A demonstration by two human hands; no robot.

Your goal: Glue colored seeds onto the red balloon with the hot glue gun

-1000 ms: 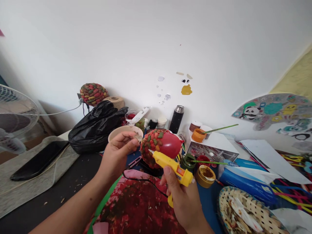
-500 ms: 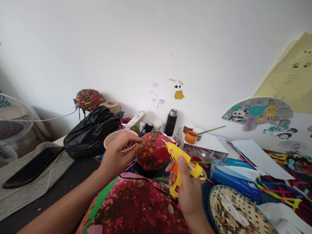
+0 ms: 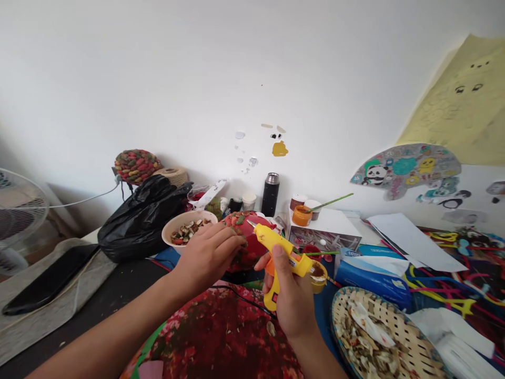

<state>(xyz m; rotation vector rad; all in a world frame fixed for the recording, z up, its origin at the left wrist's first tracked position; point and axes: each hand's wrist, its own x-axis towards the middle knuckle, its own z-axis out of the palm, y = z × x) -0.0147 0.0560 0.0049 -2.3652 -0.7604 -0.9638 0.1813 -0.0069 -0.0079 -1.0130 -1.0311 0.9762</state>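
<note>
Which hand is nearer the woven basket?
Right. The right hand, gripping the yellow glue gun, is left of the woven basket; the left hand is farther left, by the red balloon.

The left forearm (image 3: 122,321) is bare along its visible length, slender and tapering towards the wrist. The left grip (image 3: 213,248) is a bare hand with slim fingers, as is the right grip (image 3: 294,297). The right forearm (image 3: 317,350) (only a short stretch shows) is bare too.

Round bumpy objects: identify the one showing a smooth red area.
The multicoloured round object by the left hand; the other, beyond the black plastic bag, looks bumpy throughout.
</note>
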